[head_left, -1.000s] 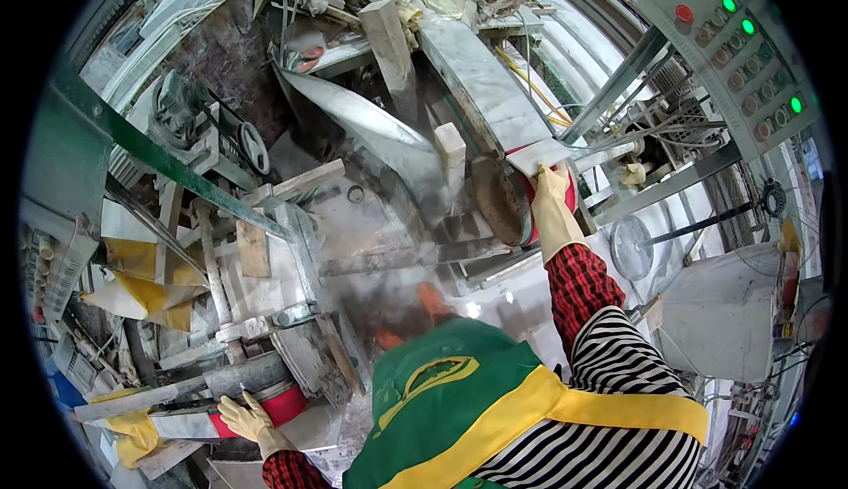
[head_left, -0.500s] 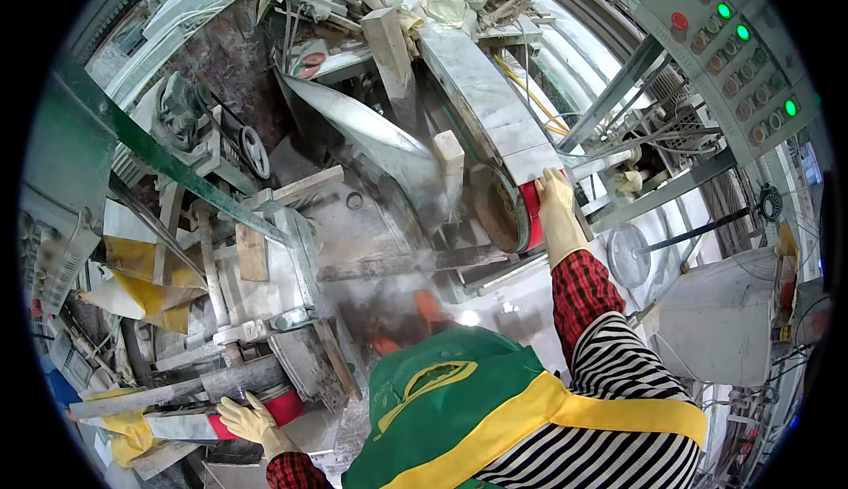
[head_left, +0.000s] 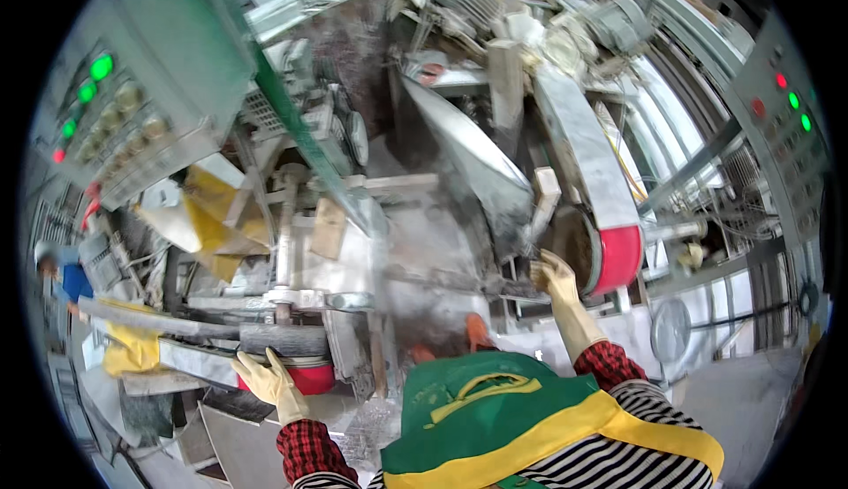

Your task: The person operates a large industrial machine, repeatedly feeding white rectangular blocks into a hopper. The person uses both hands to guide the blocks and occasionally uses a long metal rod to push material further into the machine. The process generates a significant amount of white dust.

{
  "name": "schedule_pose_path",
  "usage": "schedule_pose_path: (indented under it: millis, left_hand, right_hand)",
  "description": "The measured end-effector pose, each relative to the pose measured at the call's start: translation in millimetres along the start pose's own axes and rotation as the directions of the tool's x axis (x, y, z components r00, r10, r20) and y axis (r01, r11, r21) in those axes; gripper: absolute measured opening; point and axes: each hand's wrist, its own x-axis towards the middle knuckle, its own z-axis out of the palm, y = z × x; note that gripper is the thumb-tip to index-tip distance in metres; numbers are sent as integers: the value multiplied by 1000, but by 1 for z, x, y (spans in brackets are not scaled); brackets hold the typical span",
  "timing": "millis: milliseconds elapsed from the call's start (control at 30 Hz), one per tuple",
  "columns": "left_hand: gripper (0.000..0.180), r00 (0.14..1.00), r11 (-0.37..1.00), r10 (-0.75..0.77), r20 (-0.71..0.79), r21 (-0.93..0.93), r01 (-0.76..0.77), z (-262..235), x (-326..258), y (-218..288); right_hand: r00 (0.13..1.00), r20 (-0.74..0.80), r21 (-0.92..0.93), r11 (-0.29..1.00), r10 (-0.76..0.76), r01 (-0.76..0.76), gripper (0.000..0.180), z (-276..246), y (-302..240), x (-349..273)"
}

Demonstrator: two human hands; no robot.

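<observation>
Both hands wear cream-coloured gloves. My left hand [head_left: 272,385] is spread over the red belt [head_left: 314,379] at the end of the left conveyor, and seems to rest against it. A pale stone strip [head_left: 193,358] lies along that conveyor, beside a grey roller [head_left: 281,337]. My right hand [head_left: 565,293] is just left of the right conveyor's red belt end [head_left: 621,257], fingers slightly curled and nothing visible in them. A long white-grey stone slab [head_left: 587,162] lies on the right conveyor. A brown round drum [head_left: 572,246] shows at its end.
Control panels with lit buttons stand at the left [head_left: 119,122] and right [head_left: 782,109]. A green beam [head_left: 296,109] crosses the upper left. A curved metal guard [head_left: 473,153] and a wooden post [head_left: 545,193] stand between the conveyors. Two other people are partly visible, far left and top.
The view has swung left, bringing the left control panel in. My right hand has come off the right conveyor's end and moved to its left. My left hand stays by the left red belt.
</observation>
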Motion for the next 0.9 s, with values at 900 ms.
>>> schedule_pose_path:
  millis: [900]
  left_hand:
    - [68,996,992,-83,43,103,78,28,-42,-28]
  right_hand:
    - [855,319,-356,888,409,-292,44,68,112,-3]
